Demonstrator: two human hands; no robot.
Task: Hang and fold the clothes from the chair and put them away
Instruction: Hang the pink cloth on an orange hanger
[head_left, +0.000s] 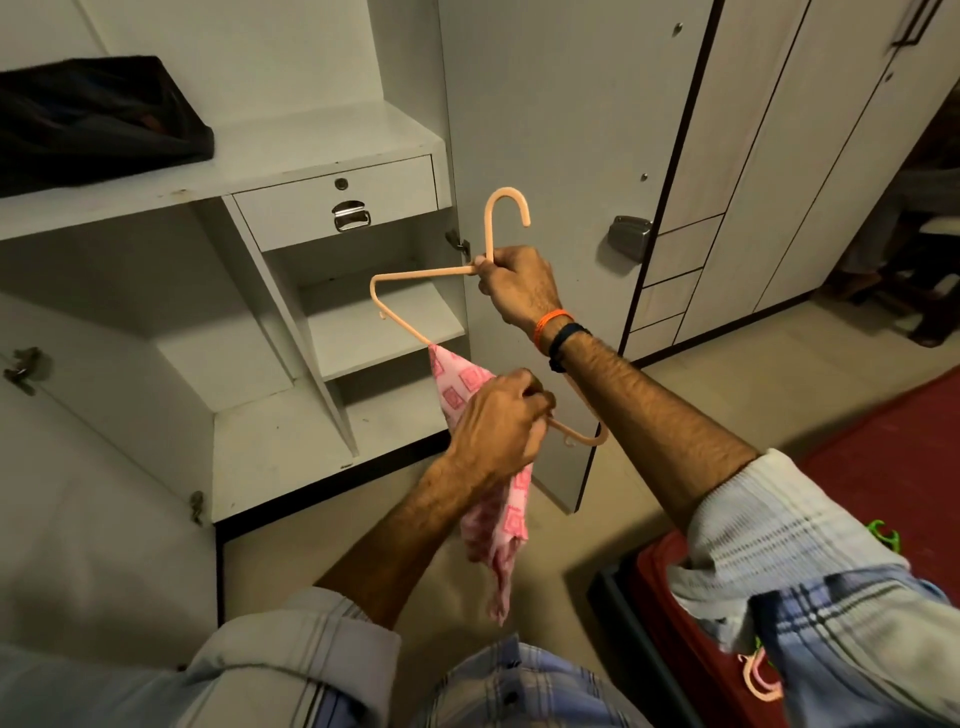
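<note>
Hanger (415, 291), peach plastic, was gripped at its neck by the right hand (517, 283); the left hand (498, 426) clutched pink patterned cloth (498, 519) draped over its lower bar, before the open wardrobe (322, 156).

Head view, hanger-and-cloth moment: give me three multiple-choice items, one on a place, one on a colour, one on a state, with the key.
1. Where does the dark folded cloth lie?
A. on the upper cupboard shelf
B. on the floor
C. in the drawer

2. What colour is the hanger?
A. green
B. peach
C. black

3. How is the drawer?
A. pulled out
B. missing
C. closed

Key: 1 A, it rests on the shelf at top left. 2 B, the right hand holds a peach hanger below its hook, while the left hand grips the pink cloth on its bar. 3 C, its front sits flush.
</note>
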